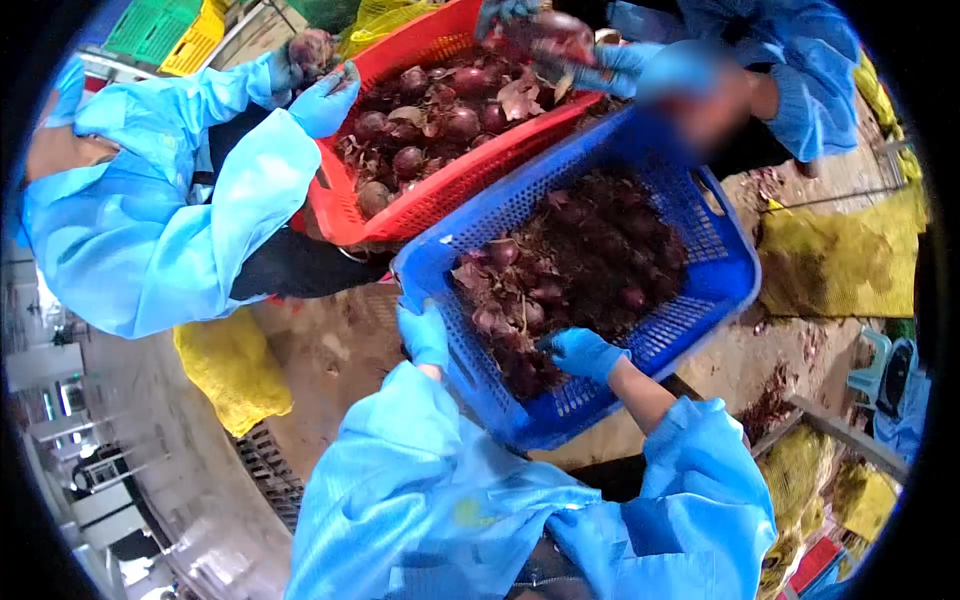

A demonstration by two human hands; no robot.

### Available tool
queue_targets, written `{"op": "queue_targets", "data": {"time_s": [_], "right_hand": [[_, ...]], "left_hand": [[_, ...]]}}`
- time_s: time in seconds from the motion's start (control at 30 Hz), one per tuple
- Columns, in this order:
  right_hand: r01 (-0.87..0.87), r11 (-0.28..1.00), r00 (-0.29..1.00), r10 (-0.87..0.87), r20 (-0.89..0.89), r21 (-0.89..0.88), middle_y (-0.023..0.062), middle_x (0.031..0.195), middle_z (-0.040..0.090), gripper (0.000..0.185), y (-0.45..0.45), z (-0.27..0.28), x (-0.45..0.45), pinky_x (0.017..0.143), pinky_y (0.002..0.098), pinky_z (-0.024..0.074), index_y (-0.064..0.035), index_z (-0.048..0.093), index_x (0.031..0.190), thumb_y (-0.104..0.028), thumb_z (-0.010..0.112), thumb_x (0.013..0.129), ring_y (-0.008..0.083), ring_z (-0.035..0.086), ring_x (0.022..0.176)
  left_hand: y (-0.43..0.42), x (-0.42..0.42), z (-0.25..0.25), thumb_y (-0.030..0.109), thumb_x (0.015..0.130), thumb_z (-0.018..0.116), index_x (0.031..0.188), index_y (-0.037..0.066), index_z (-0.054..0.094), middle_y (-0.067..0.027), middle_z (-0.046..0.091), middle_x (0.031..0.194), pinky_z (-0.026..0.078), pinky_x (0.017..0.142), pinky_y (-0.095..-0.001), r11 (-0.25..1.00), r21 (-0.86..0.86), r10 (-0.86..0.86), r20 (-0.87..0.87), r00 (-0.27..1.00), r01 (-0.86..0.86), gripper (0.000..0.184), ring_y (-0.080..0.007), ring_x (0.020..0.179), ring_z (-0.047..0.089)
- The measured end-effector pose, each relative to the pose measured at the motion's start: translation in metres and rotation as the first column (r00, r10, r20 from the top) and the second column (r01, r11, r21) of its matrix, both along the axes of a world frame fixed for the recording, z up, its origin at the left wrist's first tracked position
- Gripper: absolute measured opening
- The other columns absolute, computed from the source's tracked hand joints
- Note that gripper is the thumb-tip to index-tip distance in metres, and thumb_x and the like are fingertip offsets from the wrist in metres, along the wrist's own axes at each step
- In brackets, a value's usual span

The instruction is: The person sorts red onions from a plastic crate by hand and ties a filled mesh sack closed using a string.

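Here, red onions (505, 252) lie in a blue crate (740, 270); the left hand (425, 336) touches its near-left edge, the right hand (585, 354) reaches among them, fingers partly hidden, either grip impossible to tell. A red crate (462, 178) crowds the far-left edge.

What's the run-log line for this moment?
left hand: at blue crate edge | right hand: inside it, at onions | red crate: alongside, also holding onions

I'm looking at one baggy light-blue smock (385, 490), super wrinkly, yellowish smudge (470, 514) up front, loose sleeves (705, 470), blue gloves (598, 358) on left hand (424, 335) and right hand (583, 353).
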State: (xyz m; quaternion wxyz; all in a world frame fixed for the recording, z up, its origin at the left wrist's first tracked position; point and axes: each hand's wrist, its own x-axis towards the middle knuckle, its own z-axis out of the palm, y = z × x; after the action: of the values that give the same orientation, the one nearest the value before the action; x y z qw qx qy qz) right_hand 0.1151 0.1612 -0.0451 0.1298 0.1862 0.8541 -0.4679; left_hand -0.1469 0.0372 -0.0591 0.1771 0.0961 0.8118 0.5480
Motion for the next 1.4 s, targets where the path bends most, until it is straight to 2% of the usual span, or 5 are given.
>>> {"op": "queue_targets", "data": {"time_s": [0.27, 0.8, 0.87, 0.97, 1.4], "right_hand": [[0.555, 0.751, 0.758, -0.634, 0.154, 0.358, 0.0202, 0.096, 0.059, 0.032, 0.054, -0.119, -0.039, 0.078, 0.0451, 0.0457, -0.0116, 0.059, 0.104, -0.023, 0.054, 0.075, 0.0375, 0.057, 0.088], [0.661, 0.744, 0.703, -0.660, 0.266, 0.100, 0.0201, 0.112, 0.053, 0.073, 0.019, -0.120, -0.169, 0.080, 0.0403, 0.0486, -0.0016, 0.038, 0.120, -0.030, 0.074, 0.064, 0.0331, 0.056, 0.099], [0.664, 0.232, 0.401, -0.913, 0.077, -0.711, 0.0111, 0.111, 0.053, 0.070, -0.008, -0.183, -0.160, 0.082, 0.0361, 0.0462, -0.0013, 0.037, 0.122, -0.031, 0.071, 0.069, 0.0251, 0.054, 0.101], [0.342, -0.474, 0.244, -0.790, 0.563, -0.812, -0.0025, 0.101, 0.055, 0.022, -0.011, -0.103, -0.124, 0.084, 0.0313, 0.0439, -0.0136, 0.052, 0.103, -0.027, 0.056, 0.086, 0.0128, 0.052, 0.095], [-0.019, -0.036, -0.434, -0.900, 0.040, -0.999, 0.0160, 0.111, 0.055, 0.052, 0.005, 0.163, 0.127, 0.075, 0.0445, 0.0507, -0.0103, 0.045, 0.119, -0.039, 0.062, 0.080, 0.0309, 0.059, 0.093]], "left_hand": [[-0.004, 0.015, 0.026, 0.012, 0.080, 0.057, 0.115, -0.004, 0.047, -0.0176, 0.056, 0.111, 0.039, 0.091, -0.0352, 0.993, -0.117, 0.025, 0.060, 0.998, -0.018, 0.040, -0.0274, 0.103, 0.052], [-0.008, 0.011, 0.033, 0.008, 0.086, 0.052, 0.114, -0.004, 0.045, -0.0134, 0.055, 0.107, 0.041, 0.086, -0.0338, 0.973, -0.228, -0.030, 0.034, 0.999, 0.037, 0.032, -0.0218, 0.095, 0.053], [-0.009, 0.010, 0.030, 0.008, 0.086, 0.052, 0.113, -0.004, 0.045, -0.0130, 0.055, 0.108, 0.041, 0.086, -0.0341, 0.990, -0.131, -0.036, 0.072, 0.997, 0.046, 0.030, -0.0217, 0.094, 0.053], [-0.012, 0.007, 0.028, 0.008, 0.085, 0.052, 0.113, -0.004, 0.045, -0.0145, 0.055, 0.109, 0.040, 0.088, -0.0360, 0.994, -0.076, -0.070, 0.084, 0.994, 0.076, 0.031, -0.0238, 0.096, 0.053], [-0.005, 0.037, 0.027, 0.012, 0.077, 0.059, 0.134, 0.000, 0.028, -0.0251, 0.044, 0.119, 0.046, 0.080, -0.0428, 0.878, -0.457, -0.139, -0.535, 0.833, -0.147, 0.066, -0.0388, 0.096, 0.054]]}}
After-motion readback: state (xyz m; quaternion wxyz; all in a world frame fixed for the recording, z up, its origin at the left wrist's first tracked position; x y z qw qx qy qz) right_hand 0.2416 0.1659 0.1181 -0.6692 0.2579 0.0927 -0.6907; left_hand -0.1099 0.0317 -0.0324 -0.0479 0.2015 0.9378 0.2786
